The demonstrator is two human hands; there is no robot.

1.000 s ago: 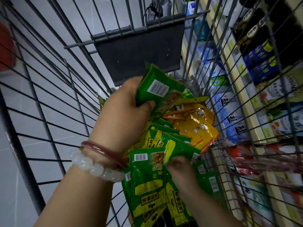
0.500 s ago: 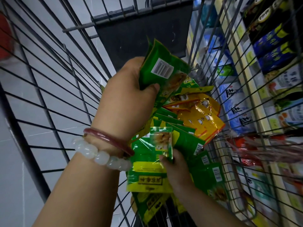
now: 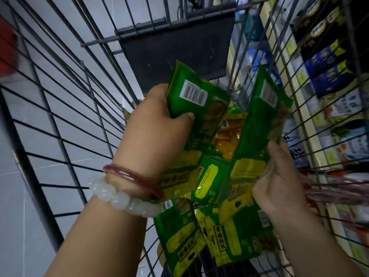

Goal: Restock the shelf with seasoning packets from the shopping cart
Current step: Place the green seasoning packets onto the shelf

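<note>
Left hand (image 3: 159, 124) grips a stack of green foil seasoning packets (image 3: 196, 100), right hand (image 3: 279, 182) pinches another green packet (image 3: 257, 136), both above the wire shopping cart (image 3: 65, 108). More packets lie below; the shelf (image 3: 311, 108) looks unreached.

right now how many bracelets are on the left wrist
2. A thin red bangle sits nearer the left hand; a white beaded bracelet sits just behind it, toward the forearm. The wrist's underside is hidden.
</note>
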